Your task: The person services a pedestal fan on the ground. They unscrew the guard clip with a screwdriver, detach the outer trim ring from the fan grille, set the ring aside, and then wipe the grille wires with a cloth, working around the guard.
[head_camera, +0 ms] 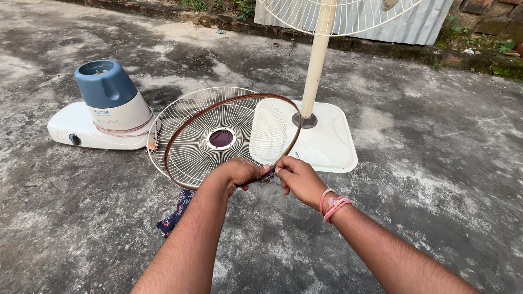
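Note:
My left hand and my right hand meet at the near end of a thin brown ring, both pinching its small clasp. The ring hangs in the air in front of a round white wire fan guard with a dark red centre cap, which lies on the concrete ground. My right wrist carries pink and red bands. Behind the ring stands a pedestal fan with a cream pole on a white square base.
A white and blue mixer grinder base with its cord wrapped around it sits at the left. A dark patterned cloth lies under my left forearm. The fan's rear guard is at the top, with a corrugated metal sheet and low brick edging behind.

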A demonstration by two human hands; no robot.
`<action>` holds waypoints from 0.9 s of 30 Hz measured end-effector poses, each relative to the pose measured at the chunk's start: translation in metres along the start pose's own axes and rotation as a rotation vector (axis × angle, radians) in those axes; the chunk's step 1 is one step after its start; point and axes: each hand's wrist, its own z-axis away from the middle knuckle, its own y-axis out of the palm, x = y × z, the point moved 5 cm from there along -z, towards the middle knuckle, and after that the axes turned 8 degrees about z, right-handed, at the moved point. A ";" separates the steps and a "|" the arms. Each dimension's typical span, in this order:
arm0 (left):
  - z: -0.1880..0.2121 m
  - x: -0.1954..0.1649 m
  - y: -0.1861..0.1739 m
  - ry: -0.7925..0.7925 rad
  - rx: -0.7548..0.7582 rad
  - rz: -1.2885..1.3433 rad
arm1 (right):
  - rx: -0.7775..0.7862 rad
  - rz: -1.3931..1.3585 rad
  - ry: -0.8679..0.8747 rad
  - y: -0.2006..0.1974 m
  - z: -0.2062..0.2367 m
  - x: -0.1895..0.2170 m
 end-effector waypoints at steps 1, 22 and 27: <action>0.000 0.001 0.000 0.002 0.003 0.002 | 0.003 0.034 0.013 0.001 0.000 -0.001; 0.007 0.001 -0.002 -0.001 -0.025 0.004 | -0.117 0.110 0.073 0.001 0.008 0.005; 0.005 0.002 -0.001 0.023 -0.004 0.006 | -0.050 0.174 0.050 0.004 0.009 0.011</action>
